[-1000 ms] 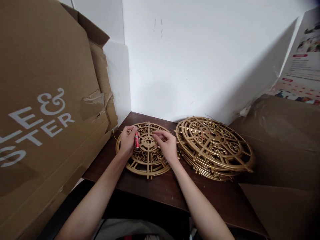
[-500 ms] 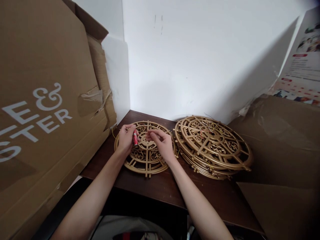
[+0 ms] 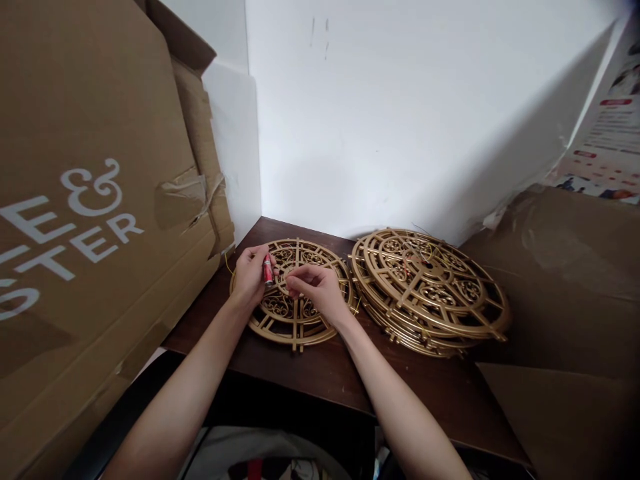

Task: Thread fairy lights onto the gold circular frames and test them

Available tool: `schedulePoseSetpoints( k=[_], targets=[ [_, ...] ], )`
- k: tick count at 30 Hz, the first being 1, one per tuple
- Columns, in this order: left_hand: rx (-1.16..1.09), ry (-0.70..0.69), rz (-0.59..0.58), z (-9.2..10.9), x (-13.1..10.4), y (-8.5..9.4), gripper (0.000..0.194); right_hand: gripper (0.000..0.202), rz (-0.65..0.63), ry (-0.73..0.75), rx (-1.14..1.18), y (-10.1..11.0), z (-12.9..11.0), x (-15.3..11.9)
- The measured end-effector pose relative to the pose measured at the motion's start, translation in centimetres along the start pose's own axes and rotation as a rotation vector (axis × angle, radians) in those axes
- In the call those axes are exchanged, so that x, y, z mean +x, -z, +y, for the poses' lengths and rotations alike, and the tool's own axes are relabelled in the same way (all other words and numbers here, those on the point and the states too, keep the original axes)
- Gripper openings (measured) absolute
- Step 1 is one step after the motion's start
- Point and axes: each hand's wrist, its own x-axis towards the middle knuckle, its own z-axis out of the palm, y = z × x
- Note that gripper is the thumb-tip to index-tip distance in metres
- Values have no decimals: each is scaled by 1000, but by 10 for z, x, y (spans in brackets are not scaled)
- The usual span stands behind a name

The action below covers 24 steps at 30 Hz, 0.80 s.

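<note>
A round gold lattice disc lies flat on the dark wooden table. My left hand rests on the disc's left side and holds a small red cylinder. Over the middle of the disc, my right hand has its fingertips pinched together close to the red cylinder; a thin yellow wire runs by the disc's left edge, and whether the fingers hold wire is too small to tell.
A stack of several like gold discs with thin wires sits to the right. A big printed cardboard box crowds the left side. Brown cardboard fills the right, under a printed poster. A white wall stands behind.
My right hand has slid left from the disc's right side to its middle, closing in on the red cylinder. My left hand has stayed in place.
</note>
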Motion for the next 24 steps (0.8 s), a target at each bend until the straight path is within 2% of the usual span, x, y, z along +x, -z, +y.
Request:
schedulePoseSetpoints(
  k=[6,13,24],
  targets=[
    [-32,19,29,-1,1,0,20,21,-63,66,-194,-5,9,-3],
    [-38,2,18,0,0,-1,20,11,-84,311,-545,-6,2,-4],
    [-31,10,20,1,-1,-2,17,10,39,374,-528,-12,3,-7]
  ],
)
